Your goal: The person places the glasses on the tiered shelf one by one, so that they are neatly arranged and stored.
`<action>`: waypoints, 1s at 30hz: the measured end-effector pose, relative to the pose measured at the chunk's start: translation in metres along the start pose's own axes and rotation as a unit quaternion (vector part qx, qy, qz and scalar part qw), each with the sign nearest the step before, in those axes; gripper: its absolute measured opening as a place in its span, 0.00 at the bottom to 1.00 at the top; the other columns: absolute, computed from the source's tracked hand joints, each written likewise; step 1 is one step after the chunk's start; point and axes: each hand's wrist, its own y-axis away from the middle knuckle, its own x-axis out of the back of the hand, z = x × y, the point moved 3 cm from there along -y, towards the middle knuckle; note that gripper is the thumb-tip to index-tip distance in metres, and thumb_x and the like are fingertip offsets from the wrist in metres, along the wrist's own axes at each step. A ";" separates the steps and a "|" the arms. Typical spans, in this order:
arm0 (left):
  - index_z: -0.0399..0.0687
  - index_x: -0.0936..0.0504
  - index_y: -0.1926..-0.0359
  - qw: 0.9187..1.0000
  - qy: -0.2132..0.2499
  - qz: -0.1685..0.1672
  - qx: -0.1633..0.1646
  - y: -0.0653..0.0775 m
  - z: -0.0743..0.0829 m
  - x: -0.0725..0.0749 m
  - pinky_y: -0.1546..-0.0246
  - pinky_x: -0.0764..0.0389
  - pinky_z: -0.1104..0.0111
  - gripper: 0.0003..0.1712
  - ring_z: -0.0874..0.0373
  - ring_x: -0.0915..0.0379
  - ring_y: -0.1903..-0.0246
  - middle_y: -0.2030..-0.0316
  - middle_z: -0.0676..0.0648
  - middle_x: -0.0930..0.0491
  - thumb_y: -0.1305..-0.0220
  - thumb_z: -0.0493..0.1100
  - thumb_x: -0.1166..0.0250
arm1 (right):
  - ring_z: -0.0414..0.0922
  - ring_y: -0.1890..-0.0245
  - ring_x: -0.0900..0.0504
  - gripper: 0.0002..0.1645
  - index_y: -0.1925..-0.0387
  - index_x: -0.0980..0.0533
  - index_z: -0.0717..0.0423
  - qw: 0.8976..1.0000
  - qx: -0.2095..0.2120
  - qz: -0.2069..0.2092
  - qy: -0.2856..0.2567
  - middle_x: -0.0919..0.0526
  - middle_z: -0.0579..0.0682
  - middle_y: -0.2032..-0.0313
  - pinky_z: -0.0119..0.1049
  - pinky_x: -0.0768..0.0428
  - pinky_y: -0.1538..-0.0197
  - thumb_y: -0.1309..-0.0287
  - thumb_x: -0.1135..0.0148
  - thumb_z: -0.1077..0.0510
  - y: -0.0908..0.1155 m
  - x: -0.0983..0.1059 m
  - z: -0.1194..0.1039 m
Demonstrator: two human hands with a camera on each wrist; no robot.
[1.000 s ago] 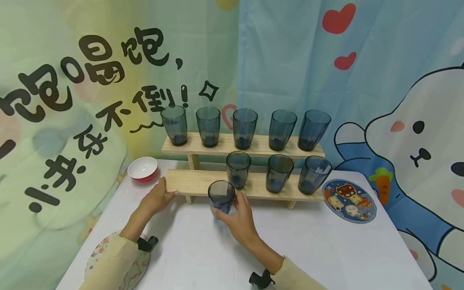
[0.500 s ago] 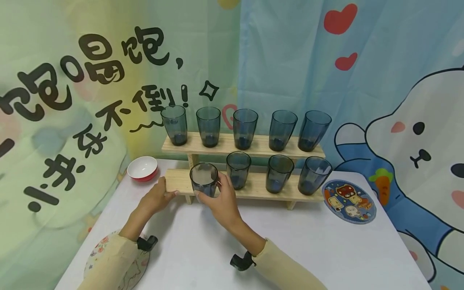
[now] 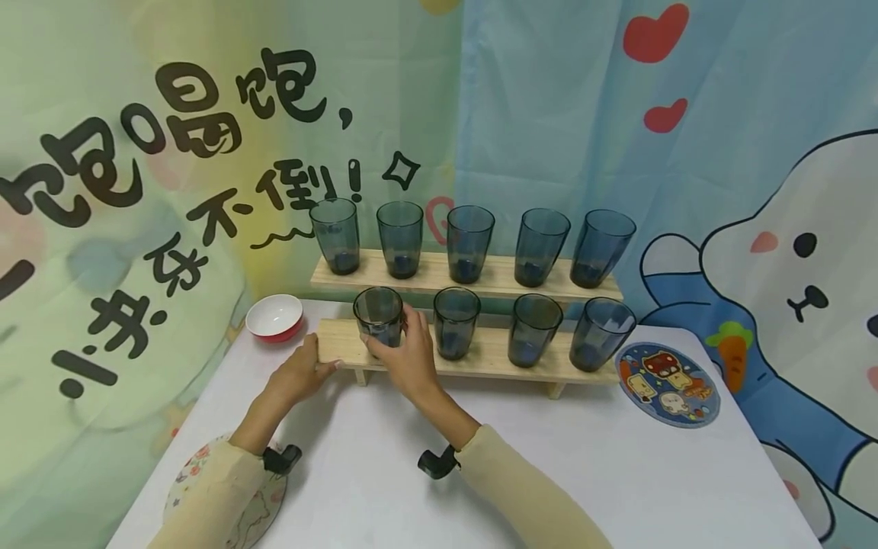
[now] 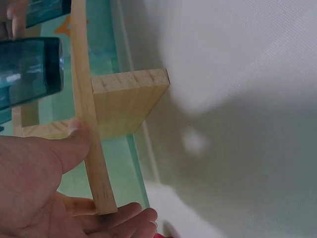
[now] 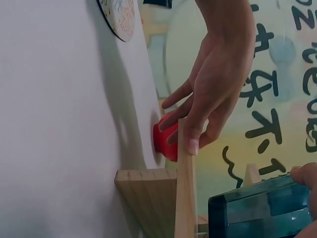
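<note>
My right hand (image 3: pixel 411 364) grips a smoky blue drinking glass (image 3: pixel 379 311) at the left part of the lower board of a wooden two-tier stand (image 3: pixel 334 341). In the right wrist view the glass's base (image 5: pixel 218 218) is a small gap away from the board. My left hand (image 3: pixel 293 375) holds the left end of that board; in the left wrist view its thumb (image 4: pixel 74 144) lies on the top face and the fingers are around the end. Three similar glasses (image 3: pixel 456 324) stand to the right on the lower board. Several more (image 3: pixel 470 242) line the upper board.
A red bowl with a white inside (image 3: pixel 274 317) sits left of the stand. A round blue patterned mat (image 3: pixel 667 385) lies at the right. Another flowered round mat (image 3: pixel 264 507) is partly under the left sleeve. A printed curtain (image 3: pixel 535 99) hangs behind the white table (image 3: pixel 384 473).
My right hand has carried the glass from in front of the stand leftward and back, over the lower board. My left hand has stayed on the board's end.
</note>
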 end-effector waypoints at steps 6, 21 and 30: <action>0.22 0.47 0.27 1.000 0.001 0.000 -0.002 -0.002 0.000 0.000 0.44 0.23 0.40 0.43 0.32 0.24 0.41 0.38 0.20 0.28 0.22 0.51 0.37 | 0.56 0.29 0.27 0.49 0.24 0.37 0.59 1.000 -0.004 0.007 0.001 0.31 0.59 0.35 0.49 0.25 0.29 0.39 0.22 0.50 -0.007 -0.003 0.004; 0.22 0.45 0.29 1.000 0.001 -0.001 -0.017 -0.005 0.002 -0.003 0.47 0.22 0.40 0.42 0.33 0.22 0.44 0.41 0.21 0.26 0.22 0.51 0.37 | 0.55 0.35 0.24 0.49 0.25 0.36 0.59 0.999 -0.012 0.036 0.037 0.29 0.59 0.36 0.54 0.24 0.34 0.39 0.23 0.46 -0.011 -0.005 0.014; 0.21 0.48 0.27 1.000 -0.003 -0.005 -0.013 -0.007 0.002 -0.001 0.42 0.25 0.38 0.44 0.27 0.26 0.37 0.37 0.17 0.30 0.22 0.51 0.38 | 0.55 0.35 0.26 0.54 0.21 0.40 0.59 0.998 -0.008 0.023 0.053 0.31 0.59 0.33 0.56 0.24 0.35 0.38 0.24 0.44 -0.009 -0.005 0.017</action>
